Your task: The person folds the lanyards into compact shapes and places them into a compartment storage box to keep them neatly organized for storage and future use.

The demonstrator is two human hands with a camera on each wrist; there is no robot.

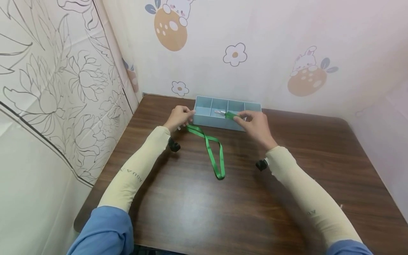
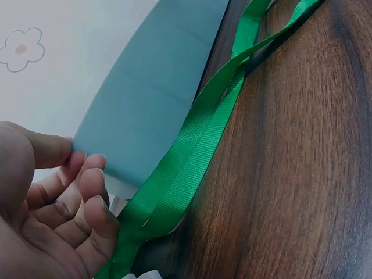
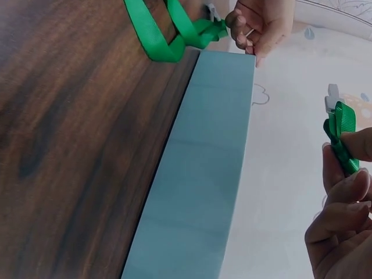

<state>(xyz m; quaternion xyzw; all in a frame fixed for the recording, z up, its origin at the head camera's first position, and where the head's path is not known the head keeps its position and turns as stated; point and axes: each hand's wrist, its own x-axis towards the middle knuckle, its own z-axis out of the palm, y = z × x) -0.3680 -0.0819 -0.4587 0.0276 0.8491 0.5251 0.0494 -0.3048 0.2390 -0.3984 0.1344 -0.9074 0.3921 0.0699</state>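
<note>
A small green ribbon bundle (image 1: pixel 230 115) with a pale clip (image 1: pixel 220 112) at its tip is hanging in the right hand (image 1: pixel 254 124), over the light blue box (image 1: pixel 216 122). The right thumb and fingers are pinching the bundle closely, the other fingers curling inward, and the clip is pointing to the left. In the head view it is overlapping the two middle compartments; in the right wrist view the bundle is standing apart from the rim.

The left hand (image 1: pixel 180 117) is pinching the box's left front corner between thumb and forefinger, its remaining fingers bending loosely. The box, showing four compartments in a row, is resting on the brown bench (image 1: pixel 191 212) close to the patterned wall (image 1: pixel 271 35).

A longer green ribbon (image 2: pixel 189 168) is lying in front of the box, crossing itself and forming a loop toward the person. Its far end is bunching just beside the left hand; whether they are touching, I cannot tell.

Cream sleeves (image 1: pixel 137 173) are covering both forearms, with blue cloth (image 1: pixel 108 230) showing above them. On the left, a white sheet (image 1: pixel 86 78) is carrying line-drawn flowers.
</note>
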